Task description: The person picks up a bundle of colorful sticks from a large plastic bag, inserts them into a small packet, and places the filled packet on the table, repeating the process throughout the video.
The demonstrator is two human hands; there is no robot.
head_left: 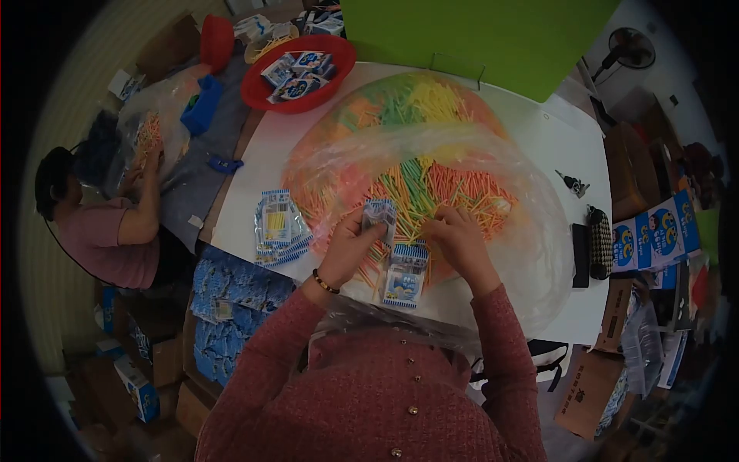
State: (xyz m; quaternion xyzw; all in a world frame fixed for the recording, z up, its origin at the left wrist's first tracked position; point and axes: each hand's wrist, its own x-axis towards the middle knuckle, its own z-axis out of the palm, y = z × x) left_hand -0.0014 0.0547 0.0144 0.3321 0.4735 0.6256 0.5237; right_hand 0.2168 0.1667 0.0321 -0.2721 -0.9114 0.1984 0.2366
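Note:
My left hand (348, 248) grips a small clear packet (379, 219) with a blue striped edge, thumb across its front. Right of it, my right hand (456, 240) is over the pile of coloured sticks (408, 185), its fingertips pinched together; what they hold is too small to make out. Between the hands, nearer my body, lies another printed packet (404, 279). A stack of similar packets (279, 223) lies to the left on the white table (239, 212). The sticks, orange, green, yellow and pink, lie in a large clear plastic bag (531, 254).
A red basin (339, 77) with packets stands at the back left. Another person (100, 231) works at the far left. Keys (573, 183) and a checked pouch (599, 242) lie at the right. A box of blue packets (223, 308) stands below the table's left edge.

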